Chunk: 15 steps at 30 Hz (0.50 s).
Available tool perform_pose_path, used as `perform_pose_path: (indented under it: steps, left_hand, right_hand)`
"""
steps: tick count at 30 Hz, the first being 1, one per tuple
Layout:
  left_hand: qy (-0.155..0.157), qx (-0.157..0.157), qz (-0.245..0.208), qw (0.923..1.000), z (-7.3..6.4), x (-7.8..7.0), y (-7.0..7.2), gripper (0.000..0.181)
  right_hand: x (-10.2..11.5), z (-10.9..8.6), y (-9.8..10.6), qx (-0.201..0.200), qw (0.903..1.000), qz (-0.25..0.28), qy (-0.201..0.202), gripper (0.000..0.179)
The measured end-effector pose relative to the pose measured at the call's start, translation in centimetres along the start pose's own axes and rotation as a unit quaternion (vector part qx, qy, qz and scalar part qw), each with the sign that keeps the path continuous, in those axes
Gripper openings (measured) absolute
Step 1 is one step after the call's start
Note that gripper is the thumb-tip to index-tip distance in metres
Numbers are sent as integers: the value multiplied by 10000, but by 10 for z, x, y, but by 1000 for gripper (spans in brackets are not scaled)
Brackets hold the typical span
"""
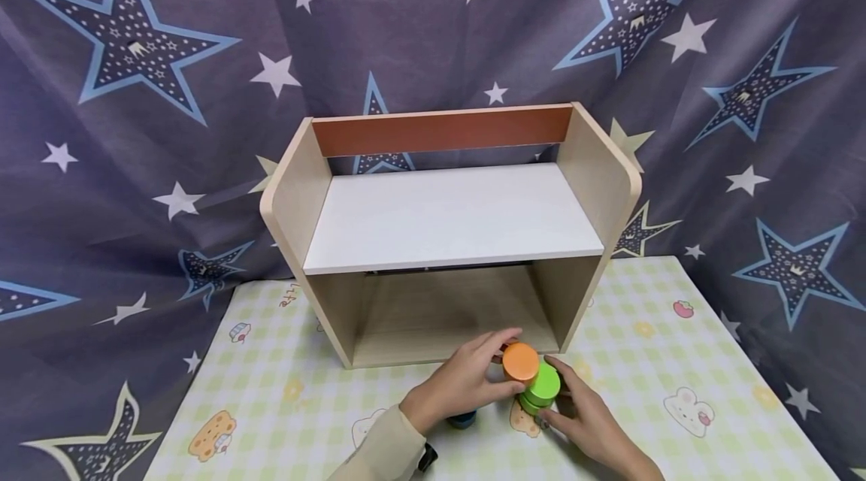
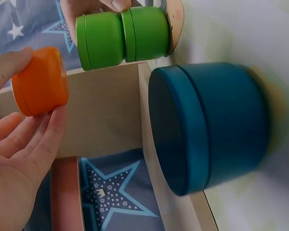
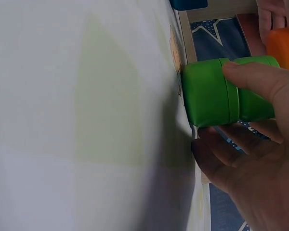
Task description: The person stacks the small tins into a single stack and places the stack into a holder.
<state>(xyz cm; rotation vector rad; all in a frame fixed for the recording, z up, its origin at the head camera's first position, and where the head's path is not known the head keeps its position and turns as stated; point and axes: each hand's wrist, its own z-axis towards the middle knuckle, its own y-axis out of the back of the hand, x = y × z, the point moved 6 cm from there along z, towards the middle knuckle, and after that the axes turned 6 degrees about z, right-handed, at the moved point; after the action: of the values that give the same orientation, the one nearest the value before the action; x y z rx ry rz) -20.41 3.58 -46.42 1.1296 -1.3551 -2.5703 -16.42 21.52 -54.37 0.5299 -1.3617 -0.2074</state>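
My left hand (image 1: pixel 467 385) pinches a small round orange jar (image 1: pixel 520 362) between thumb and fingers, above and just left of the green ones. Two green jars of similar shape, the upper (image 1: pixel 545 382) resting on the lower (image 1: pixel 530 404), stand on the tablecloth. Thumb and fingers of my right hand (image 1: pixel 590 421) hold this stack from the right; the right wrist view shows the thumb (image 3: pixel 250 77) near the seam between the two. A larger dark blue jar (image 2: pixel 226 125) stands on the cloth close to the left wrist, mostly hidden by the arm in the head view.
Behind the hands stands a wooden shelf unit with a white upper board (image 1: pixel 453 218) and an open lower compartment (image 1: pixel 453 312). A pale checked tablecloth (image 1: pixel 649 346) covers the table. Dark star-patterned cloth (image 1: pixel 419 22) hangs behind and at both sides.
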Motion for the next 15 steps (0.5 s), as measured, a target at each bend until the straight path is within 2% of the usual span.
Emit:
perform_pose_path:
  steps: [7, 15]
  left_hand:
    - [-174, 55, 81, 9998, 8, -3, -7, 75]
    - [-227, 212, 158, 9994, 14, -9, -17, 74]
  right_hand:
    - [0, 1, 0, 53, 10000, 70, 17, 84]
    - [0, 0, 0, 88, 9996, 251, 108, 76]
